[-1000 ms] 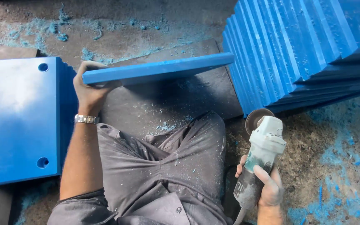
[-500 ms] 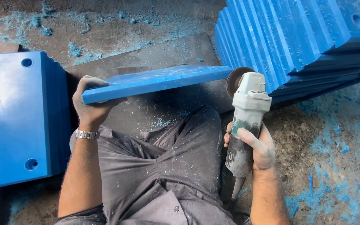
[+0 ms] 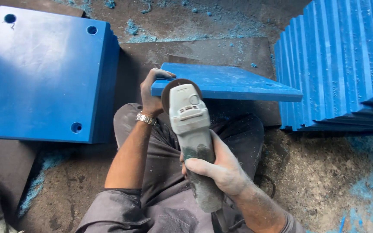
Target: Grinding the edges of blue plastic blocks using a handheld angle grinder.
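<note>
Here left hand (image 3: 152, 92) grips near corner of blue plastic slab (image 3: 234, 82), propped over lap. Right hand (image 3: 219, 166) closed round grey angle grinder (image 3: 193, 129), disc at slab edge. Slab looks stiff, weighty, dusty-slick; hold by edge, clear of disc.

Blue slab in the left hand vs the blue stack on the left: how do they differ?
The held slab is a single piece, gripped at its near corner by the left hand; the left stack is several slabs lying flat. The left stack's top slab shows corner holes; none are visible on the held slab. Both are the same blue.
</note>
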